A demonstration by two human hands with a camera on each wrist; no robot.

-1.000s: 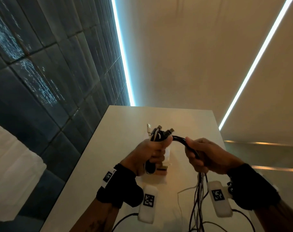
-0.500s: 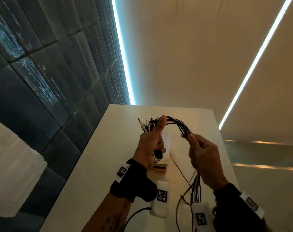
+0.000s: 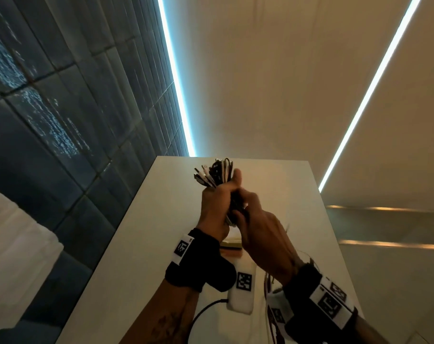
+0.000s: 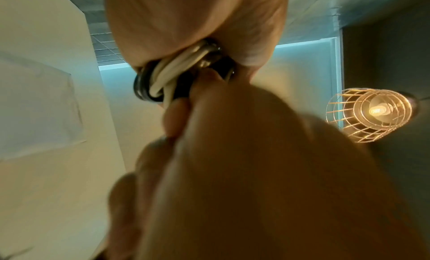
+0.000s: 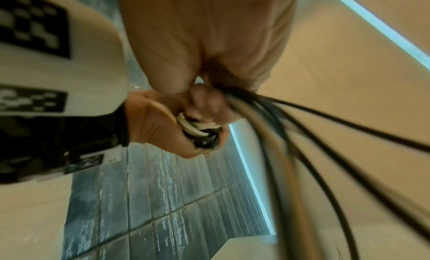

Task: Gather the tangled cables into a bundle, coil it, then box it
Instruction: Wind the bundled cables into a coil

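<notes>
A bundle of black and white cables is held up above the white table. My left hand grips the folded bundle in its fist, with plug ends and loops sticking out above the thumb. My right hand is pressed against the left and grips the same cables just below. In the left wrist view the cable loops show between thumb and fingers. In the right wrist view loose black strands trail away from my right hand. A small box lies on the table, mostly hidden behind the hands.
A dark tiled wall runs along the table's left edge. Lit strips cross the pale ceiling. A cage lamp glows in the left wrist view. Loose cable tails hang near my right wrist.
My right hand has moved left, from a hand's width away to against the left hand, folding the cable arc into a tighter bunch. Both hands have risen a little.
</notes>
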